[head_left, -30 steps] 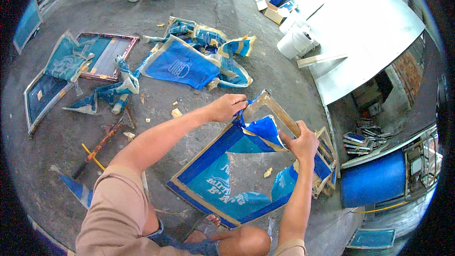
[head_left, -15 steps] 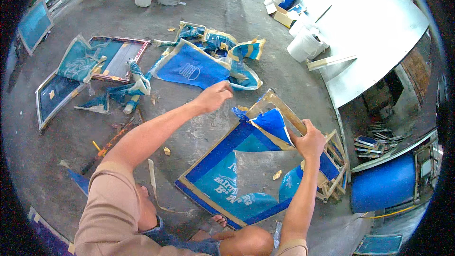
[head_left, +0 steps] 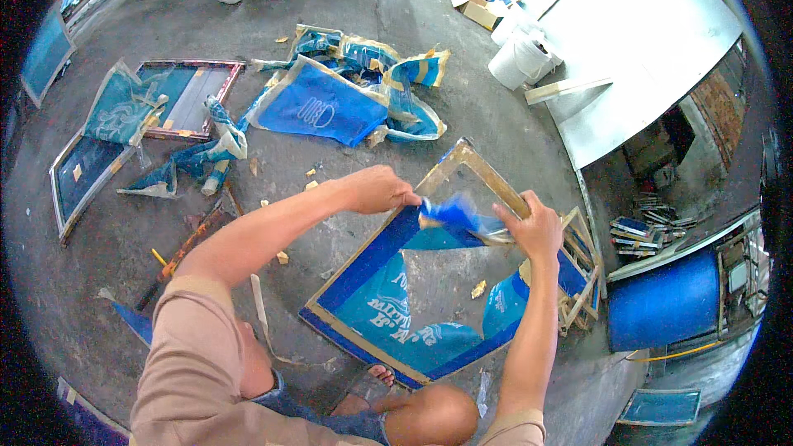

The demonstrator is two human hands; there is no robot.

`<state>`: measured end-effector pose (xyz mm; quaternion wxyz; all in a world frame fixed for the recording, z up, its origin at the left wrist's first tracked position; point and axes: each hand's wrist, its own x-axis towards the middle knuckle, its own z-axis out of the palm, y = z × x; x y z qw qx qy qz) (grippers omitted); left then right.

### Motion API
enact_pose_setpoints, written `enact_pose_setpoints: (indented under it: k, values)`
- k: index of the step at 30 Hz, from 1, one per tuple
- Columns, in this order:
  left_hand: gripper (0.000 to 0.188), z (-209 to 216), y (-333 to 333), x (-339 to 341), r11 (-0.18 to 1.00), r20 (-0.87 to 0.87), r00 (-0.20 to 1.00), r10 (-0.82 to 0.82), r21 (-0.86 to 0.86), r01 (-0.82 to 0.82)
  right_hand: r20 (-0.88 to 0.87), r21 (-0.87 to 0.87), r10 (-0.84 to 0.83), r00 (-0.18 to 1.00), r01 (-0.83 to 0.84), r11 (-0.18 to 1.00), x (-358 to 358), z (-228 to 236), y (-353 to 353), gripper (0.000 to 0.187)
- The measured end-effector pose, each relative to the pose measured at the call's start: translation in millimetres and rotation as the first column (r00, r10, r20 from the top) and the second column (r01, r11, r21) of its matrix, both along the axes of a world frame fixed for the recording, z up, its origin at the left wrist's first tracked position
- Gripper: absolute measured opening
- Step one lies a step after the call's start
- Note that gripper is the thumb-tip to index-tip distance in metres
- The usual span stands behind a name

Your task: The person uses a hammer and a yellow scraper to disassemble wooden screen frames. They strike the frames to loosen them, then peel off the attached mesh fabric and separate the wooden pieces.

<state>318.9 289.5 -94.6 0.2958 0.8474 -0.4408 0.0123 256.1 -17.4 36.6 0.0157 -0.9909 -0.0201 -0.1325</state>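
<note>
A screen-printing frame (head_left: 493, 179) leans in front of me, its blue and teal mesh (head_left: 388, 297) torn open with a large hole in the middle. My left hand (head_left: 382, 190) is closed at the frame's upper left side, pinching the end of a loose blue mesh strip (head_left: 456, 213) that is smeared by motion. My right hand (head_left: 537, 230) wraps round the frame's bare upper right bar and holds it tilted. Along that bar and the top corner, the wood shows without mesh. Some fingertips are hidden behind the bar.
Peeled mesh sheets (head_left: 322, 106) lie in a heap ahead. Other screen frames (head_left: 56, 190) rest at left. A long orange-marked tool (head_left: 186, 249) lies beside my left arm. Wooden frames (head_left: 582, 281) are at right. White buckets (head_left: 516, 62) and a white panel (head_left: 652, 49) stand farther right.
My left hand has come down and back toward the frame and taken the mesh strip's end. The flap has shifted, and the mesh hole looks wider. My right hand stays on the bar.
</note>
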Motion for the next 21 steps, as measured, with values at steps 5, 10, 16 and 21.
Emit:
enact_pose_setpoints:
  k: [5,10,16,21]
  values:
    - [0.021,35,-35,-85,0.938,0.149,0.981,0.126,0.304,-0.167,-0.136,-0.049,-0.068,0.988,0.062,0.997,6,-1,-7,0.07]
    - [0.029,34,-41,-114,0.913,0.117,0.972,0.204,0.335,-0.232,-0.167,-0.008,-0.066,0.984,0.065,0.998,20,-9,-13,0.083]
    - [0.037,78,-12,-54,0.983,0.307,0.94,0.15,-0.145,-0.11,-0.07,-0.033,-0.022,0.997,0.019,0.999,20,-24,-34,0.088]
    - [0.049,42,-36,-28,0.954,0.453,0.886,0.1,-0.295,0.043,-0.094,0.006,0.019,0.995,-0.018,1.0,16,-13,-22,0.082]
